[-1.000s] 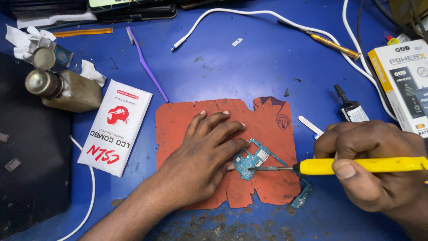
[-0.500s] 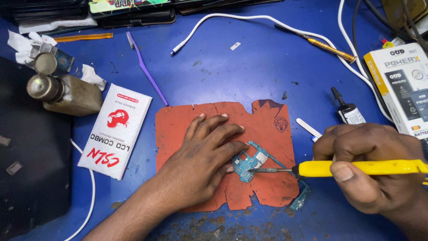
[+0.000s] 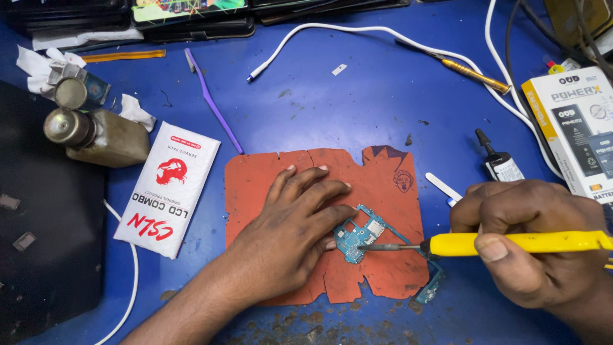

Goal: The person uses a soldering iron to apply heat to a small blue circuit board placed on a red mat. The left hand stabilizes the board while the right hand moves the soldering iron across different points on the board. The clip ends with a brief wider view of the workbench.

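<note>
- The left hand (image 3: 290, 236) lies flat, fingers spread, on the orange mat (image 3: 268, 185) at centre frame, fingertips pinning the small blue circuit board (image 3: 357, 235).
- The right hand (image 3: 530, 246), lower right, is closed around a yellow-handled soldering iron (image 3: 517, 243) (its metal tip touches the board).
- A white packet (image 3: 167, 188) lies left of the mat, a small black-capped bottle (image 3: 498, 163) upper right of it.

My left hand (image 3: 290, 233) covers the near-left part of the circuit board (image 3: 361, 234), so I can't tell how much of it I press. My right hand (image 3: 533, 246) hides part of the yellow soldering iron (image 3: 511, 243), whose far end runs off the right edge. Both my forearms are cut off below.
</note>
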Demonstrator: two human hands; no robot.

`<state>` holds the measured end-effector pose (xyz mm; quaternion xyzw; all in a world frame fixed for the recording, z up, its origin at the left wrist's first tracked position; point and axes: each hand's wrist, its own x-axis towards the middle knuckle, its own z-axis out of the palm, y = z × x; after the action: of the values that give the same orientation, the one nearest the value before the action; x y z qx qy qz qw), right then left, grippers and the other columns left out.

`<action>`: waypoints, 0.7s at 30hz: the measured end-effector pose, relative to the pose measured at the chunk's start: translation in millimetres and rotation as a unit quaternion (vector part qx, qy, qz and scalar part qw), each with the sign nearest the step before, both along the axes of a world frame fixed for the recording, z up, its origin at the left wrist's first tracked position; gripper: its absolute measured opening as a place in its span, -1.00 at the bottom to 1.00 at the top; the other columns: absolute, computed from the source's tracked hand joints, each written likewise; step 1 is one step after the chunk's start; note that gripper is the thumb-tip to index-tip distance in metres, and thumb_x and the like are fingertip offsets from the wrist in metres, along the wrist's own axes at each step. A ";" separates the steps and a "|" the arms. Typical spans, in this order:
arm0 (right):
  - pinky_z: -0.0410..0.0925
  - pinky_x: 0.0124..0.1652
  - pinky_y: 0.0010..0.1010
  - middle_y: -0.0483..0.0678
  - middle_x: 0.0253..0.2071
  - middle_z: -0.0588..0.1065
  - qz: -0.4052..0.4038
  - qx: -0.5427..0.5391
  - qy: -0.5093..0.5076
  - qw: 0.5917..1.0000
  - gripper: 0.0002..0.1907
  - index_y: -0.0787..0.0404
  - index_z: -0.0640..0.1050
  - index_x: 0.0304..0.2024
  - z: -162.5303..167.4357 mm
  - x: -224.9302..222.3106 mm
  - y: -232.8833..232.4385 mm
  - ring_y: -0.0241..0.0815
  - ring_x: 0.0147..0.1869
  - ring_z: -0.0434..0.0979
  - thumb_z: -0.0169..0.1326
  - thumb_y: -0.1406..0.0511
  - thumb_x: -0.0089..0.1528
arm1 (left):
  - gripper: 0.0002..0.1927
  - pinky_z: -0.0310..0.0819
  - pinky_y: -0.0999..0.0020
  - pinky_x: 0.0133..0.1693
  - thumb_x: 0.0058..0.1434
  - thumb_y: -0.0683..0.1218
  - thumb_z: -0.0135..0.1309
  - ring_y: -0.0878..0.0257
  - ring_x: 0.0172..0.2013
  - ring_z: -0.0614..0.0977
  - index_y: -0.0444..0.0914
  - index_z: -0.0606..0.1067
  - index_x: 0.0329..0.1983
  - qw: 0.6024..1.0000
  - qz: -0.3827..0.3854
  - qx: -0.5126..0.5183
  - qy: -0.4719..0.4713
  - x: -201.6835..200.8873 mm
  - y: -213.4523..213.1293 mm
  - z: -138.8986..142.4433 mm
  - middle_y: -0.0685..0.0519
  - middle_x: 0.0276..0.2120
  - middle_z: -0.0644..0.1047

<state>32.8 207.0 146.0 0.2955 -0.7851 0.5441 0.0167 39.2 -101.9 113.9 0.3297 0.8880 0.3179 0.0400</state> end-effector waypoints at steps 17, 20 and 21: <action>0.45 -0.35 -0.39 -0.05 -0.50 0.48 0.001 0.000 -0.005 1.000 -0.86 0.25 0.37 -0.29 0.0 3.0 4.5 -0.20 -0.37 0.57 0.04 0.32 0.30 | -0.55 -0.04 -0.21 0.35 0.15 -0.09 0.19 -0.11 0.37 0.25 -0.20 0.52 0.14 1.000 -0.002 -0.003 0.001 3.2 0.4 3.9 -0.06 0.24 0.40; 0.45 -0.35 -0.39 -0.02 -0.47 0.47 -0.010 0.007 -0.010 1.000 -0.87 0.23 0.38 -0.28 -1.4 3.1 5.1 -0.20 -0.37 0.58 0.05 0.32 0.30 | -0.55 -0.04 -0.21 0.35 0.14 -0.09 0.20 -0.11 0.37 0.25 -0.20 0.52 0.13 1.000 0.001 -0.003 -0.001 3.1 0.0 3.8 -0.06 0.25 0.40; 0.45 -0.35 -0.39 -0.01 -0.47 0.48 -0.004 0.002 -0.012 1.000 -0.87 0.24 0.38 -0.27 -1.9 3.1 5.0 -0.21 -0.37 0.57 0.04 0.32 0.30 | -0.55 -0.04 -0.21 0.35 0.14 -0.09 0.20 -0.11 0.37 0.25 -0.20 0.52 0.13 1.000 0.000 -0.002 -0.001 3.2 -0.6 3.6 -0.06 0.25 0.40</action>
<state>35.9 211.9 144.1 0.2859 -0.7876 0.5458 0.0083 42.4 -102.5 117.4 0.3290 0.8888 0.3163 0.0418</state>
